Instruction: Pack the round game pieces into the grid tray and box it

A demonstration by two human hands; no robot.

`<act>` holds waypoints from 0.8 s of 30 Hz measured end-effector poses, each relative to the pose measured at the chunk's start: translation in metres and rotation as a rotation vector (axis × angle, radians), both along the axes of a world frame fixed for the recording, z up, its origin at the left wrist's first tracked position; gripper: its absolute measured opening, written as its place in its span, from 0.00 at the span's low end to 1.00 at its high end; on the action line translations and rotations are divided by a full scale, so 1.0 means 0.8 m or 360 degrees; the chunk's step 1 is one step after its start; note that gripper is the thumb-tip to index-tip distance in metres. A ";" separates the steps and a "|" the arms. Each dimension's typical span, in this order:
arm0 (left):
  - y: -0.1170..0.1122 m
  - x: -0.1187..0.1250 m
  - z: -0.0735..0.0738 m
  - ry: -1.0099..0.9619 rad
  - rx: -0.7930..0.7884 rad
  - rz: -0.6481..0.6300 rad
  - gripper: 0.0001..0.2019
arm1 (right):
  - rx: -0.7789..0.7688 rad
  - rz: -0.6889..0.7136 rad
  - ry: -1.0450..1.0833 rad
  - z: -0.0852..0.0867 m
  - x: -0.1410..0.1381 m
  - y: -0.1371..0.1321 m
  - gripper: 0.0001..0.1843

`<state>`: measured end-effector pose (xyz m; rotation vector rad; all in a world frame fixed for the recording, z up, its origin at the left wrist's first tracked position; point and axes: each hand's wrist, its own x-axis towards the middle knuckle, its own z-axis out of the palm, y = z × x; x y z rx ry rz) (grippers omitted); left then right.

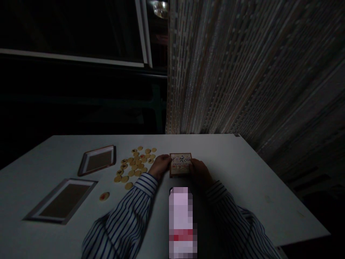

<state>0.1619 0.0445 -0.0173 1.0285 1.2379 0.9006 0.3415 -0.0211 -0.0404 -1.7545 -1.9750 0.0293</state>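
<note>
A small square Chinese chess box [180, 168] with printed characters on its top sits on the white table between my hands. My left hand [160, 166] grips its left edge, with fingers curled in. On the opposite side, my right hand [201, 173] closes round the right edge, its thumb near the top face. Round wooden chess pieces [138, 166] lie scattered to the left of my left hand, some showing dark or red characters. One piece [104, 196] rests apart, closer to me. The undersides of both hands are hidden.
Two shallow rectangular trays, one farther [98, 160] and one nearer [63, 201], lie at the left of the white table [248, 187]. A pixelated phone-like object [181, 216] is in front of me. A patterned curtain [215, 72] hangs behind the table; the room is dim.
</note>
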 end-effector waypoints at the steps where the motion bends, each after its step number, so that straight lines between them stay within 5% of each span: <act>1: -0.001 0.000 0.000 -0.0002 -0.0010 0.0033 0.17 | -0.0001 -0.0001 0.0000 0.001 0.000 0.000 0.14; 14: -0.009 0.003 -0.003 -0.0182 -0.0072 0.0047 0.14 | -0.0035 -0.0019 0.0004 -0.001 0.001 0.001 0.14; 24: -0.019 0.004 0.007 -0.0276 -0.0172 0.0036 0.24 | -0.0060 -0.0015 0.0037 0.000 0.002 0.001 0.14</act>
